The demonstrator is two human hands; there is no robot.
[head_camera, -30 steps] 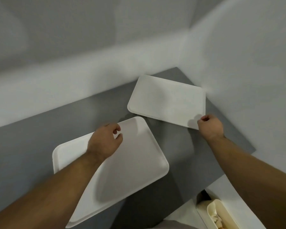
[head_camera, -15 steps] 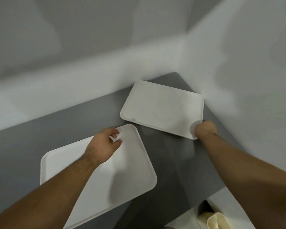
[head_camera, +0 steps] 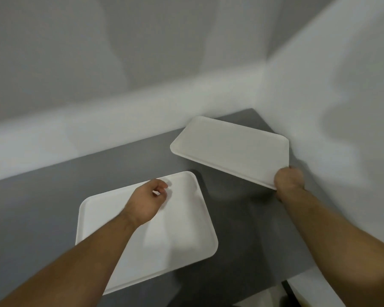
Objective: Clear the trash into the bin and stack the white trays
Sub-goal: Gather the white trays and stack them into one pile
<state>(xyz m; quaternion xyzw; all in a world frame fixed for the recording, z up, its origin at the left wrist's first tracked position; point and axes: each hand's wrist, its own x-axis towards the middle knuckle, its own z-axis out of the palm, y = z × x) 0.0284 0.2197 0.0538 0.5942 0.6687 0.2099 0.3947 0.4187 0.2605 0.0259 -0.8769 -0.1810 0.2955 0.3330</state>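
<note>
Two white trays are in view on a grey table (head_camera: 242, 218). The near tray (head_camera: 182, 231) lies flat at the middle. My left hand (head_camera: 149, 200) hovers over its far part with fingers loosely curled, holding nothing. The far tray (head_camera: 228, 149) is lifted off the table near the corner and tilted, its left side raised. My right hand (head_camera: 289, 181) grips that tray's near right corner.
White walls (head_camera: 319, 107) close in the table at the back and right, meeting in a corner behind the far tray. At the bottom right edge a dark gap beside a white surface (head_camera: 308, 286) shows past the table's front edge.
My right hand has lifted the far tray off the table and tilted it. My left hand stayed above the near tray. The view has shifted, hiding the bin at bottom right.
</note>
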